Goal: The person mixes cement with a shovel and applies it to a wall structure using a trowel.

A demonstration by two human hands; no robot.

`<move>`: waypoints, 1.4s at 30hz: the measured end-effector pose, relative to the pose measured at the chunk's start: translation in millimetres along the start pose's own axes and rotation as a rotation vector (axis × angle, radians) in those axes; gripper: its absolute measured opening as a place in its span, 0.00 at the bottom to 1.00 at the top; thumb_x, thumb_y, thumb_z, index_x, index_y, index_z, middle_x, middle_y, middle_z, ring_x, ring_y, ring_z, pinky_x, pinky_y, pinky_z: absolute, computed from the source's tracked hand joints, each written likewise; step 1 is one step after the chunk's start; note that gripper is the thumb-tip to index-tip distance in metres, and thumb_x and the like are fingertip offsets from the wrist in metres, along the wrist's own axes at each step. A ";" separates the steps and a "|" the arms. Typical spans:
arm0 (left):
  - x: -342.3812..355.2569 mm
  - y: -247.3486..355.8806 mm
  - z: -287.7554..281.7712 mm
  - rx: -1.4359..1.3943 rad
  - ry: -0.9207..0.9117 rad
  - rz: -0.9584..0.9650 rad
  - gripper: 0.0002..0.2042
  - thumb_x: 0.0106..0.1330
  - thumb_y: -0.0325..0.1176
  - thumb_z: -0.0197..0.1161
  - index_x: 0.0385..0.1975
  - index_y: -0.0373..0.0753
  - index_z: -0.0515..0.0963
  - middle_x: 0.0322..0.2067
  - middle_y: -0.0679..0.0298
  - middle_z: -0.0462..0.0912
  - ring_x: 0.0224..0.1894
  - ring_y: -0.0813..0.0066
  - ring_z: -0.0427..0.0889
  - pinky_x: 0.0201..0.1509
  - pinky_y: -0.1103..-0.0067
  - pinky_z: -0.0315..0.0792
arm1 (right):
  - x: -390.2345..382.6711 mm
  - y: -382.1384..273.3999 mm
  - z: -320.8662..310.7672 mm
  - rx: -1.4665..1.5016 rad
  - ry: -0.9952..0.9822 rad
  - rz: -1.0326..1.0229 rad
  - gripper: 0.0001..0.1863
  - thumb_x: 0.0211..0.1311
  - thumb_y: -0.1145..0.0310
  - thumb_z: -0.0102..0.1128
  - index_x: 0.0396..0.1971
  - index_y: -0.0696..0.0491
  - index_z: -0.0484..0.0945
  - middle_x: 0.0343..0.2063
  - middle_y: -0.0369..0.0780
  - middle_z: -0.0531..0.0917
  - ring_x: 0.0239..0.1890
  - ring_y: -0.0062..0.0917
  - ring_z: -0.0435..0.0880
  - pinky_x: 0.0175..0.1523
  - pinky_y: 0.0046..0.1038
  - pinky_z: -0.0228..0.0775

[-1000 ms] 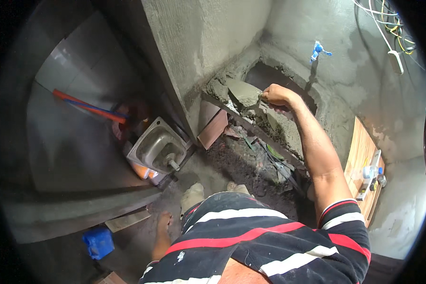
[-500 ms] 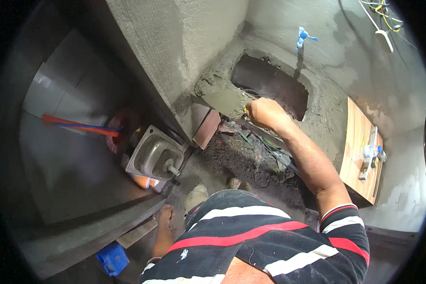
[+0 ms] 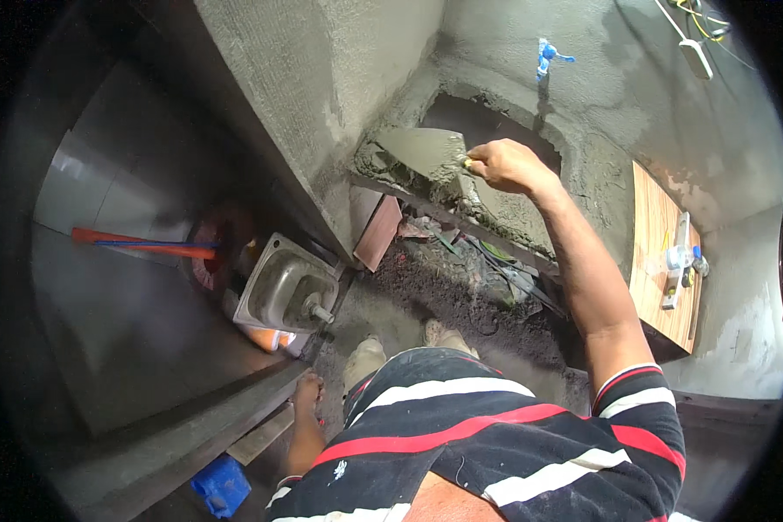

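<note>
My right hand (image 3: 505,165) grips the handle of a trowel (image 3: 422,150), whose mortar-smeared blade lies over the left front of a grey cement counter (image 3: 598,152). Wet mortar is heaped along that edge, in front of a rectangular opening (image 3: 474,117), partly hidden by my hand. My left hand (image 3: 309,387) hangs low beside my body at the left, fingers curled; whatever is in it, if anything, is too small to make out.
A steel sink (image 3: 270,296) stands at left, near orange pipe (image 3: 130,237) and a blue container (image 3: 220,487). A wood-grain board (image 3: 648,226) at right bears bottles and a level. A blue tap (image 3: 548,56) and cables line the wall. Rubble (image 3: 444,278) lies below the counter.
The trowel and my right hand dipped toward the front edge half a second ago and are now raised again, blade flatter over the mortar. The view has shifted slightly.
</note>
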State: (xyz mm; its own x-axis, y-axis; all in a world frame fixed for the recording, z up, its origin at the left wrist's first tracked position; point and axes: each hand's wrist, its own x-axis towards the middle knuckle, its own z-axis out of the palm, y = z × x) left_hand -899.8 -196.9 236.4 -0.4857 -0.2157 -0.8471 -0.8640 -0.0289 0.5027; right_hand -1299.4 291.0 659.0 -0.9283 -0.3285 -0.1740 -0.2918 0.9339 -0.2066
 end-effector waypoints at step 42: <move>73.8 91.6 -28.2 0.500 -0.157 -0.085 0.04 0.64 0.32 0.56 0.27 0.45 0.74 0.20 0.67 0.76 0.20 0.75 0.75 0.22 0.74 0.69 | -24.1 -18.8 89.4 0.703 0.290 0.254 0.18 0.58 0.64 0.54 0.46 0.57 0.78 0.29 0.43 0.82 0.31 0.25 0.80 0.37 0.32 0.73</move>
State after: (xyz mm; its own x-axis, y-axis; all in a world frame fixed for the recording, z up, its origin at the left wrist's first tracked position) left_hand -1011.0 -243.0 224.8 -0.3923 -0.0832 -0.9161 -0.8404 0.4372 0.3202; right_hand -1251.0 268.8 581.1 -0.9979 0.0220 -0.0603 0.0605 0.6358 -0.7695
